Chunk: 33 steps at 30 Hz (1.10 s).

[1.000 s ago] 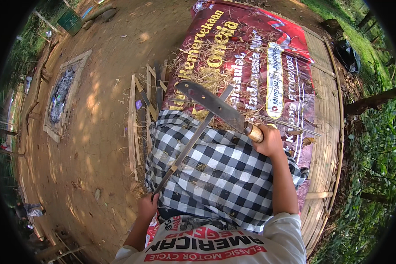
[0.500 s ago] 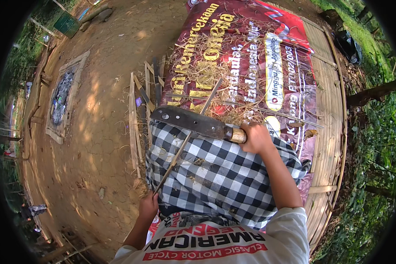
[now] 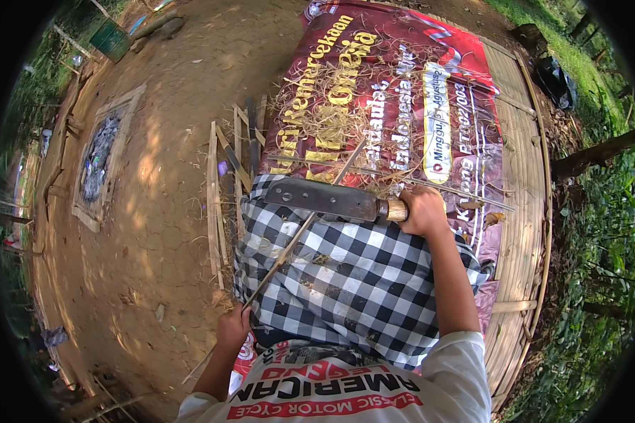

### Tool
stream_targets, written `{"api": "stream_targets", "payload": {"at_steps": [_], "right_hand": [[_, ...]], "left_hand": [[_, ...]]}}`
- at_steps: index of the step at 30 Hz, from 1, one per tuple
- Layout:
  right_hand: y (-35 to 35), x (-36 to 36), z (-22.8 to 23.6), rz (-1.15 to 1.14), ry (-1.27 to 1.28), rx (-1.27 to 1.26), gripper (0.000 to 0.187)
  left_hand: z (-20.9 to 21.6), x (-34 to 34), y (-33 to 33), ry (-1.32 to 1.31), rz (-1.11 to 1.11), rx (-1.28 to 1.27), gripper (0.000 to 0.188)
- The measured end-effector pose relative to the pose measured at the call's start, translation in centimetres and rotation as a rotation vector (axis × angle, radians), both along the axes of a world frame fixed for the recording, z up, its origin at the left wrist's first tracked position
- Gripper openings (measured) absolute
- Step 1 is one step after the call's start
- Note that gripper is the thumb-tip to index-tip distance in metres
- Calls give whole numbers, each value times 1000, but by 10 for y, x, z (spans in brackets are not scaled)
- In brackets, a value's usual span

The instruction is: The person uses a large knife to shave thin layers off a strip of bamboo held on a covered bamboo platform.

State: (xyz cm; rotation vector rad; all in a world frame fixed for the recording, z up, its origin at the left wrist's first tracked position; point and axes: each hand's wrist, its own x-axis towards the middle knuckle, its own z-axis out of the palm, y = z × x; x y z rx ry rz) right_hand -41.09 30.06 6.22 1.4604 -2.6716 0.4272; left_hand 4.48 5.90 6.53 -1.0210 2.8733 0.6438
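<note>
My right hand (image 3: 423,210) grips the wooden handle of a broad, dark-bladed chopping knife (image 3: 328,199). The blade lies across a long thin bamboo strip (image 3: 300,229), above my lap. My left hand (image 3: 231,328) holds the near end of that strip, low at my left side. The strip runs up and to the right, over a black-and-white checked cloth (image 3: 353,282) on my legs. Pale bamboo shavings (image 3: 331,113) are scattered over a dark red printed banner (image 3: 402,92) in front of me.
Several split bamboo slats (image 3: 215,190) lie on the bare earth (image 3: 155,211) to my left. I sit on a slatted bamboo platform (image 3: 522,211). A square wooden frame (image 3: 102,158) lies on the ground at far left, and grass with a black bag (image 3: 557,77) borders the right.
My right hand has brought the knife down and toward me, from a raised, tilted position to lying nearly level across the strip. My left hand stays on the strip's near end.
</note>
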Motion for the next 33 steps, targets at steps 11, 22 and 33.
{"api": "stream_targets", "payload": {"at_steps": [11, 22, 33], "right_hand": [[23, -12, 12, -139, 8, 26, 30], [-18, 40, 18, 13, -64, 86, 25], [-14, 24, 12, -159, -128, 132, 23]], "left_hand": [[17, -8, 0, -5, 20, 29, 26], [10, -3, 7, 17, 21, 26, 24], [9, -9, 0, -34, -10, -10, 22]]}}
